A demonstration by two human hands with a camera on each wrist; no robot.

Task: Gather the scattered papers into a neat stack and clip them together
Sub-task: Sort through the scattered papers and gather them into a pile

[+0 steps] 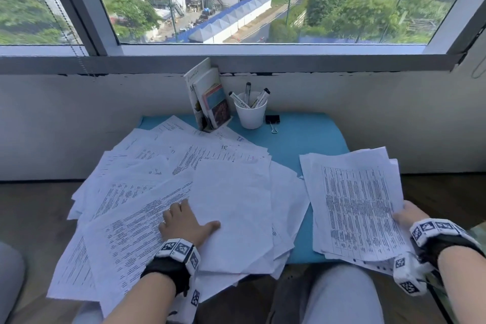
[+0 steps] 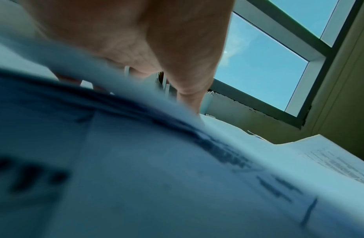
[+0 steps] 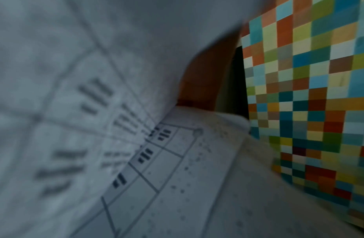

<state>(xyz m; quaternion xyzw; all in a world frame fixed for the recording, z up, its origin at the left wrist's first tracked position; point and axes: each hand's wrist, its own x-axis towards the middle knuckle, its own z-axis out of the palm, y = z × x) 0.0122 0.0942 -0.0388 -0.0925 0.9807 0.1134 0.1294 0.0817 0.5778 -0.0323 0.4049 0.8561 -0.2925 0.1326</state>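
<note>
— What do we see on the table (image 1: 310, 139)?

— We see loose papers (image 1: 163, 187) fanned over its left and middle, overlapping at all angles and hanging past the near edge. At the back a black clip (image 1: 272, 120) lies on the blue top, just right of a white cup (image 1: 251, 113) with markers, and apart from every sheet. Left of the cup stand a few booklets (image 1: 207, 97) in a holder.

— And the left hand (image 1: 184, 223)?

— We find it palm down on the loose papers near the front, fingers (image 1: 175, 212) straight and a little spread, thumb out to the right on a blank sheet. It presses and grips nothing. The left wrist view shows the thumb (image 2: 189, 96) touching paper; the rest is blur.

— The right hand (image 1: 406, 214)?

— We see it holding a gathered stack (image 1: 352, 202) by the near right corner, thumb on top, the other fingers hidden beneath. The stack sits at the table's right side, edges uneven, well apart from the clip. The right wrist view shows only blurred printed sheets (image 3: 95, 128) close up.
</note>
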